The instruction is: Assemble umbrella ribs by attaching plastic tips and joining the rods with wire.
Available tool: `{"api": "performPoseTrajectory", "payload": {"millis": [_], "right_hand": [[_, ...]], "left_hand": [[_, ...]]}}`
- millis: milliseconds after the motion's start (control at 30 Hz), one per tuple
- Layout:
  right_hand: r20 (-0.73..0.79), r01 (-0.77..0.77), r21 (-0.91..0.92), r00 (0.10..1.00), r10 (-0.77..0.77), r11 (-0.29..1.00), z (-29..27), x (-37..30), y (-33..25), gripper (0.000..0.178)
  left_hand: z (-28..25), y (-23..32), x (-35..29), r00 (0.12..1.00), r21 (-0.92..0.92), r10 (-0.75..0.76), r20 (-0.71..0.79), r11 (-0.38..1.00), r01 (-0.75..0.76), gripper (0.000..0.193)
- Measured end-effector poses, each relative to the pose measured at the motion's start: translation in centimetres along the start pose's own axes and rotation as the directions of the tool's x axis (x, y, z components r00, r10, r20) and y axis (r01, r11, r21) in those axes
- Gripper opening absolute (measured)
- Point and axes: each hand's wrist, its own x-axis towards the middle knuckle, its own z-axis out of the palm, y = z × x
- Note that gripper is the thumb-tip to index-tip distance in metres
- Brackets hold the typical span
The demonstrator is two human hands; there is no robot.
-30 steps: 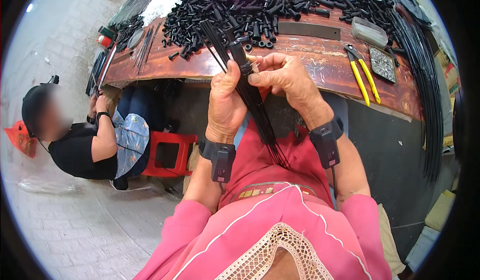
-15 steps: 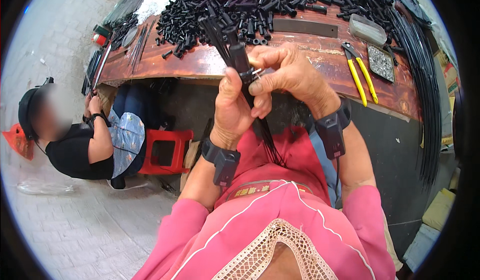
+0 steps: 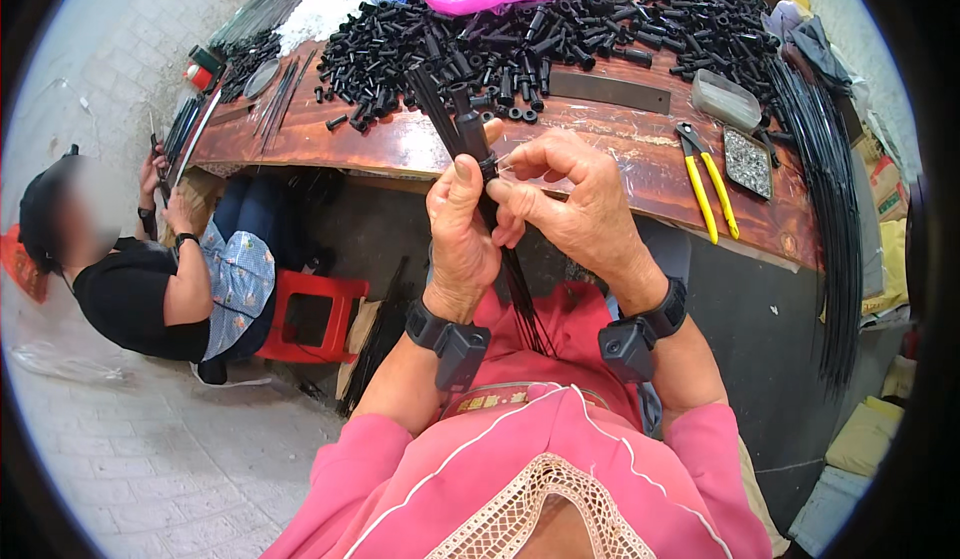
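A bundle of thin black rods (image 3: 438, 114) is held in front of the body, slanted from 11 o'clock to 5 o'clock and gripped, with a black tubular part (image 3: 469, 127) alongside its upper length, by the left hand (image 3: 464, 234). The fingertips of the right hand (image 3: 578, 202) are set narrowly together against the bundle from 3 o'clock, though whether anything is pinched there cannot be told. At 12 o'clock a pile of black pieces (image 3: 470, 47) is spread on the counter (image 3: 375, 146), at 3 o'clock yellow-handled pliers (image 3: 698, 189) are laid, and at 9 o'clock a co-worker (image 3: 145, 297) is seen.
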Motion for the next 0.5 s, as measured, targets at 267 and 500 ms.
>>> {"api": "performPoseTrajectory", "payload": {"millis": [267,500], "right_hand": [[0.261,-0.536,0.543,0.840,0.476,0.647,-0.3,-0.5,-1.3,0.021],[0.163,-0.530,0.693,0.775,0.611,0.488,1.5,-1.9,-1.4,0.019]], "left_hand": [[-0.3,0.1,-0.5,0.998,-0.006,-0.051,0.029,0.999,0.051,0.057],[-0.3,-0.1,-0.4,0.999,0.017,-0.045,-0.013,0.999,0.045,0.056]]}}
